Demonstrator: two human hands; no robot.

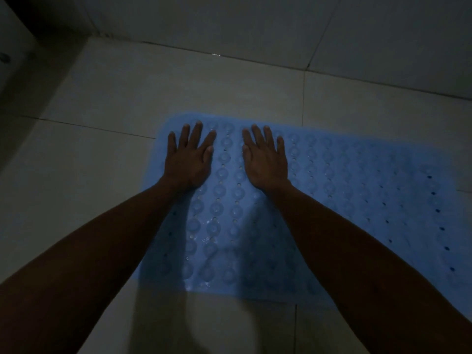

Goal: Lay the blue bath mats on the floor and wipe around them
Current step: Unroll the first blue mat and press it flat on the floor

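Hands, left hand (187, 159) and right hand (265, 159), fingers spread flat mid-frame, probably pressing the blue mat (357, 200) onto the tile floor (102, 162).

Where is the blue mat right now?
In the head view the blue mat lies flat on the tiled floor, right of centre, with the left hand and right hand flat on its far-left part.

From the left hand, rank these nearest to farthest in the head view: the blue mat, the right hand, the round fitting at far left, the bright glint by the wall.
1. Blue mat: directly under the left hand.
2. Right hand: beside it, on the mat.
3. Bright glint: ahead, at the wall base.
4. Round fitting: far left edge.
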